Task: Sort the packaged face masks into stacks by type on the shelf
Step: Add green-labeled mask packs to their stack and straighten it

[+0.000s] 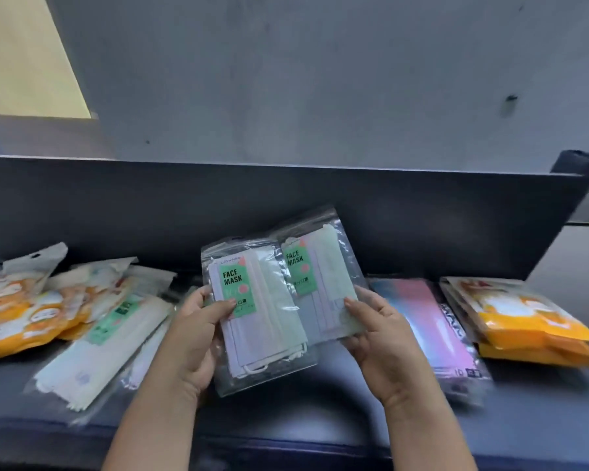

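Two clear packs of pale masks with green "FACE MASK" labels are held above the dark shelf (303,406). My left hand (198,334) grips the front pack (262,314), thumb on its label. My right hand (378,331) grips the rear pack (320,266), which overlaps behind the front one and tilts right. A third green-label pack (106,345) lies flat at the left. Orange-and-white packs (31,314) are heaped at the far left. A pink-and-blue pack (436,324) lies to the right. Two orange packs (527,321) are stacked at the far right.
A dark back panel (286,205) rises behind the shelf, with a grey wall above it. The shelf's front edge (286,450) runs below my forearms. Bare shelf surface shows under the held packs.
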Demonstrator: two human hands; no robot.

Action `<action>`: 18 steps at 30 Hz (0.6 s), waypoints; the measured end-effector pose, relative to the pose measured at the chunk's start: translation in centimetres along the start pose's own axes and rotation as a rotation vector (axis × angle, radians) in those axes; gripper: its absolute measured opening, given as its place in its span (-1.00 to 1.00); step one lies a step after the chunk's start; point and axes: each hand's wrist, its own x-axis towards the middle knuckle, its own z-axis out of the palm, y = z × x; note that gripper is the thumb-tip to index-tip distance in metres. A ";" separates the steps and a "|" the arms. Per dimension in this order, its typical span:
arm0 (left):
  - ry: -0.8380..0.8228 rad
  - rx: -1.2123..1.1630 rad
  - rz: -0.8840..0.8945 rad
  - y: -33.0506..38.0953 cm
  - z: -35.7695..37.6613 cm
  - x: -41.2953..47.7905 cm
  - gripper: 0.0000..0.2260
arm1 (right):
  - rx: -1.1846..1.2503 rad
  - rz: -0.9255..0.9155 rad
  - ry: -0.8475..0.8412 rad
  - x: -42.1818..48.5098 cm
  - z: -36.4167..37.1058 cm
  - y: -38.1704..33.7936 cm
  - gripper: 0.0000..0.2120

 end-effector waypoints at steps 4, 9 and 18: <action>-0.003 0.062 -0.006 -2.2 4.2 -2.2 -0.75 | -0.018 0.030 0.059 0.1 -4.0 -1.7 -0.75; -0.013 0.162 0.002 -2.6 6.6 -2.9 -0.70 | -0.048 0.073 0.051 -0.5 -6.0 -2.7 -0.72; 0.063 0.221 0.007 -2.2 4.8 -1.7 -0.74 | -0.207 0.102 0.012 -0.1 -3.6 -1.7 -0.60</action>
